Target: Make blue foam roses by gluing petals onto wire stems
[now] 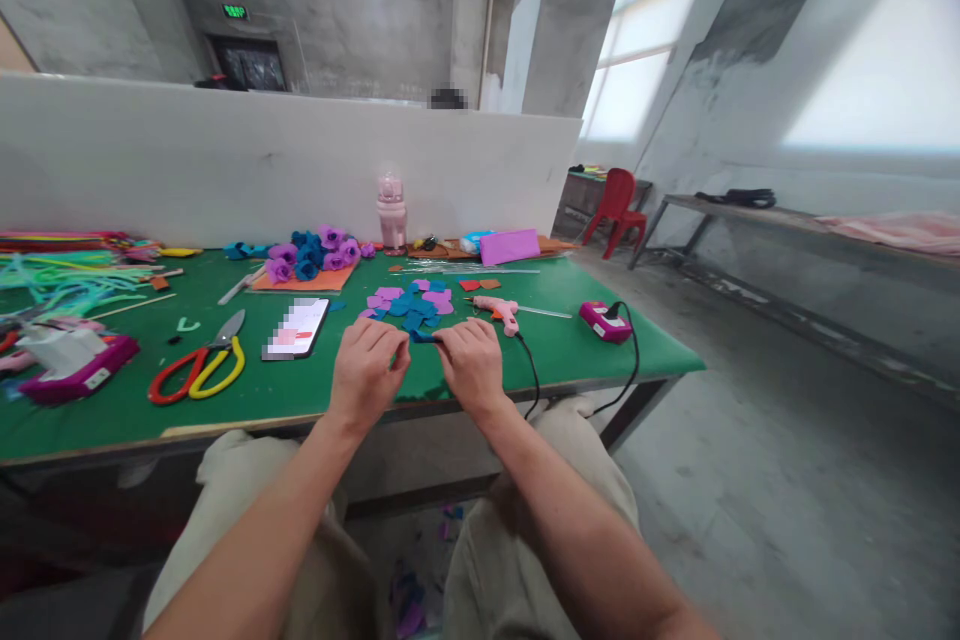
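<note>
My left hand (369,367) and my right hand (472,360) are held close together over the green table's front edge. Between their fingertips a small dark blue piece (425,337) stretches, with both hands pinching its ends. Just beyond them lies a loose pile of blue and purple pieces (411,304). A pink glue gun (501,310) rests right of the pile, its black cable running down past my right hand. Purple and blue paper flowers (309,255) sit on an orange sheet behind the phone (298,329).
Red-and-yellow scissors (201,365) lie at the left, near a magenta power block (82,370) and bundled coloured strips (67,280). Another magenta block (604,322) is at the right. A pink bottle (391,216) stands before the white partition (300,160). Someone's head top shows beyond.
</note>
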Tool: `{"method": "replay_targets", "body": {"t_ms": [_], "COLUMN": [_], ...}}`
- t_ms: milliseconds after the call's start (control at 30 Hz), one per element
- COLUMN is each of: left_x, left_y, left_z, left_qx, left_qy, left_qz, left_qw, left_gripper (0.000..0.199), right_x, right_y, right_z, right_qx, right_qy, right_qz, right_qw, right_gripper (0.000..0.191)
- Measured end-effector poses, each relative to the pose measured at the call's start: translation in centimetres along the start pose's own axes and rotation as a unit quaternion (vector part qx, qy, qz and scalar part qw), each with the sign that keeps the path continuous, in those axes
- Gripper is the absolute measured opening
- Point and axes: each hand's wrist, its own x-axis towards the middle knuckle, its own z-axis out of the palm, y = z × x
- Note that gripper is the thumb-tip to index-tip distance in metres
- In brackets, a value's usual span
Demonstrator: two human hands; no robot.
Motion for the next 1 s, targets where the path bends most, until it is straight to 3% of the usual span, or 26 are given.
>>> {"method": "replay_targets", "body": {"t_ms": [1000], "left_x": [0.1], "left_y": [-1.3], "left_z": [-1.1], "left_qx": [0.015], "left_qy": [0.051], "left_qz": [-0.034], "left_qw": [0.998], "left_gripper": [0.009], "right_x": [0.3], "right_y": [1.3], "right_z": [-0.3], "right_qx": [0.027], "right_qy": [0.042], "right_qz": [0.036], "right_qw": [0.998], "right_gripper": [0.009]}}
